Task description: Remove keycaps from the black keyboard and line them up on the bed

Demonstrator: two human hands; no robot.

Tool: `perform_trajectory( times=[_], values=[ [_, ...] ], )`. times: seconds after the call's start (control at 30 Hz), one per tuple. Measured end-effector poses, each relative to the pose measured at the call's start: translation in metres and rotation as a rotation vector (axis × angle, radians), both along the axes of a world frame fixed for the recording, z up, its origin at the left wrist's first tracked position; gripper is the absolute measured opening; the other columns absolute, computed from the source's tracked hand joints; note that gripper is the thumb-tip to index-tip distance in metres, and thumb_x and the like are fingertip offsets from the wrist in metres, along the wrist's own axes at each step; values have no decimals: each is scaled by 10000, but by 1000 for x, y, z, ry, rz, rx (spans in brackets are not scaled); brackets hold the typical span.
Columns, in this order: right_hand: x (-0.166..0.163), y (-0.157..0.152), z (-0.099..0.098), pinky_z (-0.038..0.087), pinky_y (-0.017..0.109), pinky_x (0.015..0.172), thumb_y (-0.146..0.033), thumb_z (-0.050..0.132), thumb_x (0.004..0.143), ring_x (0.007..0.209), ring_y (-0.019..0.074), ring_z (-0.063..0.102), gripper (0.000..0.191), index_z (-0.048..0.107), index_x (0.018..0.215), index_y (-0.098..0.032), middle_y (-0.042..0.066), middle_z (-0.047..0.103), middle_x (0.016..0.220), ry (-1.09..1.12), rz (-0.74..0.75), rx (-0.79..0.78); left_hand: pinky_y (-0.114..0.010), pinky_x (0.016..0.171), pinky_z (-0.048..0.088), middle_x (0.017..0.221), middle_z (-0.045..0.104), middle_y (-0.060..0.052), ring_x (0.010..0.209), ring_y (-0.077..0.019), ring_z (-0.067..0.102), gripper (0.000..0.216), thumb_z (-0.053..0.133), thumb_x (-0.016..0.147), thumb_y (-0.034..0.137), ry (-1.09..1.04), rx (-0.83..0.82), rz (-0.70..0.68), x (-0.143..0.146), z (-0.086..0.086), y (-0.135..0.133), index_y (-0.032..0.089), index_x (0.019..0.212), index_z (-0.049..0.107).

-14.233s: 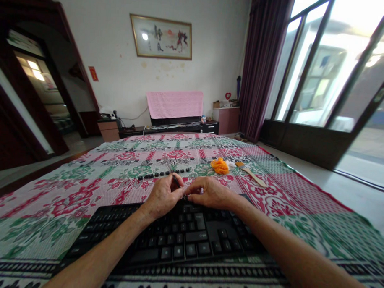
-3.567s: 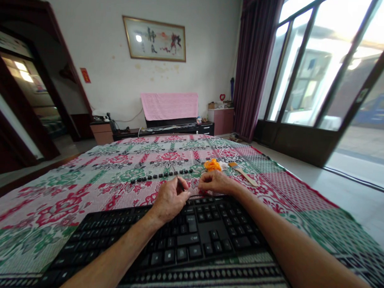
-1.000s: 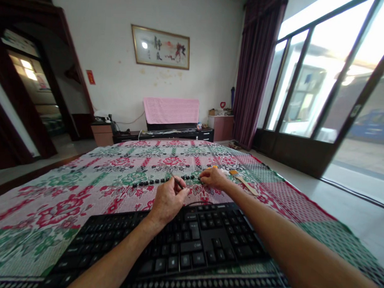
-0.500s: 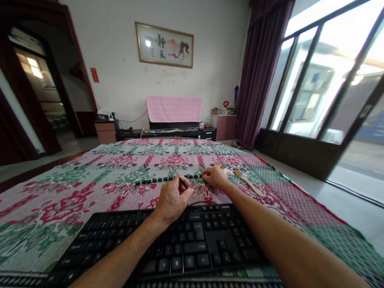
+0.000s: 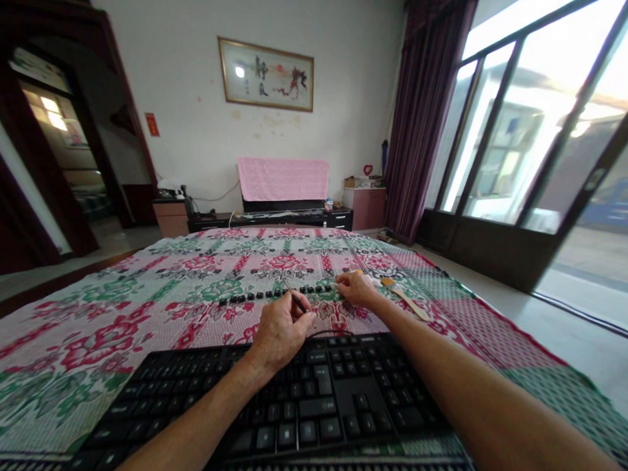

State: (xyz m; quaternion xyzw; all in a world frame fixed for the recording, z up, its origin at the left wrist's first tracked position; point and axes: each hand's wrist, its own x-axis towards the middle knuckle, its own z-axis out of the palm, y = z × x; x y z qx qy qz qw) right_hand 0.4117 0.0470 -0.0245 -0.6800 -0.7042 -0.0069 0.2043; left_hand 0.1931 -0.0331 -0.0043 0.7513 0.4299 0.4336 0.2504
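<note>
- In the head view, a row of small black pieces (image 5: pixel 259 295) is lying on the flowery cloth (image 5: pixel 104 338), past the far edge of the keyboard (image 5: pixel 360 395). The row is running from left to right, with its right end sitting a little farther from the person.
- The right hand (image 5: pixel 357 289) is being the nearer one to that right end. Its fingertips are staying low, just beside the last piece, so the row is lying to their left. The fingers are bending close together, but it is too small to tell if they are pinching anything.
- The left hand (image 5: pixel 282 327) is pinching a thin dark tool (image 5: pixel 298 302). The tool is slanting away and to the left, with its tip pointing toward the middle of the row. Nobody can tell if it is touching.
- The keyboard is lying long side across, closer to the person than the row. The left hand is hanging around its far edge.
- A brush (image 5: pixel 404 297) is lying to the right of the right hand.
</note>
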Motion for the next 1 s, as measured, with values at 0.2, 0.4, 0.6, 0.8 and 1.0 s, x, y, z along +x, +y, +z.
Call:
perform_trajectory(
  times=[0.2,0.4,0.6,0.8,1.0],
  values=[
    [12,3,4,379,223,610,-205,473,696,700,158,575,312,685,924,-183,58,673,791,-10,-33,-21,-208,505,384,538,533,44,498,-99,509,74,549,680,237,-14,7,-8,0,-2,0,187,730,527],
    [23,5,1,395,273,665,-193,447,710,773,216,589,319,676,921,-123,115,666,802,14,-145,-7,-210,514,387,542,534,43,510,-102,518,84,553,681,246,-9,-13,-6,0,-2,0,185,733,525],
    [21,2,-1,405,227,665,-208,474,710,747,164,592,317,667,958,-163,59,671,796,46,-64,14,-218,520,396,543,538,40,511,-107,523,90,545,687,252,14,-14,-9,0,-2,-2,185,742,521],
    [19,-2,-3,407,200,582,-202,493,680,620,130,579,283,677,891,-154,27,657,674,163,19,38,-225,533,413,552,548,38,520,-112,535,101,541,692,259,12,-22,-18,1,-2,0,186,758,521],
    [15,2,-3,409,201,639,-178,445,679,705,138,580,276,688,808,-163,37,674,778,124,86,223,-223,542,413,558,546,41,529,-110,534,97,543,690,262,-8,4,-4,2,-4,1,191,752,520]
  ],
)
